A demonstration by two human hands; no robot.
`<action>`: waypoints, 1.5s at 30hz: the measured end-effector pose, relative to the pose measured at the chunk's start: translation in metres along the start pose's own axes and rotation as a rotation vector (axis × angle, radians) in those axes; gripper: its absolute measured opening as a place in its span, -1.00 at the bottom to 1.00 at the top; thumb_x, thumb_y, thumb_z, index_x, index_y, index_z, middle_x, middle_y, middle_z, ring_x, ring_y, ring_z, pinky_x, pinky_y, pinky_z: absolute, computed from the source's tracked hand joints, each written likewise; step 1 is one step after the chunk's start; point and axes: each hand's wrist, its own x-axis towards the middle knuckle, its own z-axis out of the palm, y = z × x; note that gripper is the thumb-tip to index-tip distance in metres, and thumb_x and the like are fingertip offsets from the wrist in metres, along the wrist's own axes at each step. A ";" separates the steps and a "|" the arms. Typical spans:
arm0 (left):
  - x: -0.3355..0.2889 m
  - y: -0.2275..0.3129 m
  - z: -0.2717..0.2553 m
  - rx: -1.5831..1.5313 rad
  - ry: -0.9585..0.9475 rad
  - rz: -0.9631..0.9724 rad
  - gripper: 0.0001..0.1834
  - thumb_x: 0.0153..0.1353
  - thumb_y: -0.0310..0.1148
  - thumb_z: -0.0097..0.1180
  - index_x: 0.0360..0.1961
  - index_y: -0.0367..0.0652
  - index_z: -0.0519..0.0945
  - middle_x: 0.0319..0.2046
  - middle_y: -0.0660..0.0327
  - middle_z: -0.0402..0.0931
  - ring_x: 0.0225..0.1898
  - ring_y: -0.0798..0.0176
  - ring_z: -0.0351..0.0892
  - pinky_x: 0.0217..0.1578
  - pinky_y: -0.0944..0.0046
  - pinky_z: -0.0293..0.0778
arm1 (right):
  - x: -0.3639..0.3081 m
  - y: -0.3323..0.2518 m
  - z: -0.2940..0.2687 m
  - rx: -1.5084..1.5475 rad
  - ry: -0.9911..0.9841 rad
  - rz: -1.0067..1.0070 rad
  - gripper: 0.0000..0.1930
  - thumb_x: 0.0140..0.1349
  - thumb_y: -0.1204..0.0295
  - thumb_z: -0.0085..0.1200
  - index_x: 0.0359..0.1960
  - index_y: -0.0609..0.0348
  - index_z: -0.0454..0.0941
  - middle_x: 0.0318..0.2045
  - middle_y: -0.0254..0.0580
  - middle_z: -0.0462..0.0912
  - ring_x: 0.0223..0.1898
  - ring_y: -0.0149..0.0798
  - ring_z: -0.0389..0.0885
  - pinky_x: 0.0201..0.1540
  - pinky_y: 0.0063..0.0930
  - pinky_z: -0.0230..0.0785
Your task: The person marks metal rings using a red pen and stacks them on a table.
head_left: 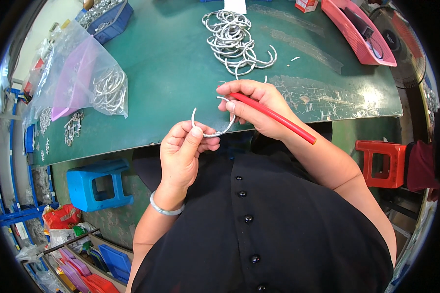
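Left hand (pixel 181 149) pinches a silvery open ring (pixel 225 132); right hand (pixel 265 97) grasps a red stick (pixel 278 119) and, seemingly, the ring.

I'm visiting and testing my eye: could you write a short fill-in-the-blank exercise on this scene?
The person's ____ hand holds the long, slim red rod.
The pale, round bangle encircles the person's ____ wrist.
The pile of curved silver metal rings lies on a tabletop coloured ____.
One plastic stool is red; the other one, at the picture's left, is ____.

Answers: right; left; green; blue
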 end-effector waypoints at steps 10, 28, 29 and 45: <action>0.000 -0.001 -0.001 -0.003 0.026 0.046 -0.87 0.20 -0.43 -0.06 -0.31 -0.29 0.44 -0.39 0.09 0.50 -0.42 0.24 0.56 -0.37 0.30 0.54 | 0.000 0.004 0.004 0.038 0.147 -0.174 -0.74 0.16 0.48 -0.03 -0.11 0.28 0.44 -0.35 -0.27 0.56 -0.34 -0.52 0.49 -0.29 -0.67 0.34; -0.002 0.004 0.003 0.018 0.045 0.140 -0.88 0.19 -0.45 -0.05 -0.32 -0.30 0.43 -0.39 0.11 0.51 -0.41 0.28 0.56 -0.36 0.34 0.53 | -0.016 -0.005 0.009 -0.279 -0.078 -0.514 -0.90 -0.05 0.50 0.10 -0.55 0.20 0.41 -0.59 -0.24 0.47 -0.54 -0.31 0.46 -0.48 -0.52 0.29; -0.002 0.004 0.003 0.025 0.046 0.141 -0.88 0.19 -0.45 -0.05 -0.32 -0.30 0.43 -0.39 0.11 0.51 -0.41 0.28 0.56 -0.36 0.34 0.53 | -0.016 -0.006 0.010 -0.266 -0.081 -0.488 -0.89 -0.05 0.51 0.09 -0.56 0.21 0.40 -0.60 -0.24 0.46 -0.54 -0.30 0.45 -0.48 -0.52 0.29; -0.003 0.005 0.004 0.035 0.029 0.156 -0.89 0.20 -0.47 -0.07 -0.32 -0.30 0.44 -0.39 0.11 0.51 -0.41 0.29 0.55 -0.37 0.34 0.52 | -0.013 -0.002 0.013 -0.356 -0.068 -0.569 -0.90 -0.09 0.54 0.09 -0.59 0.22 0.40 -0.64 -0.19 0.44 -0.58 -0.24 0.43 -0.54 -0.46 0.27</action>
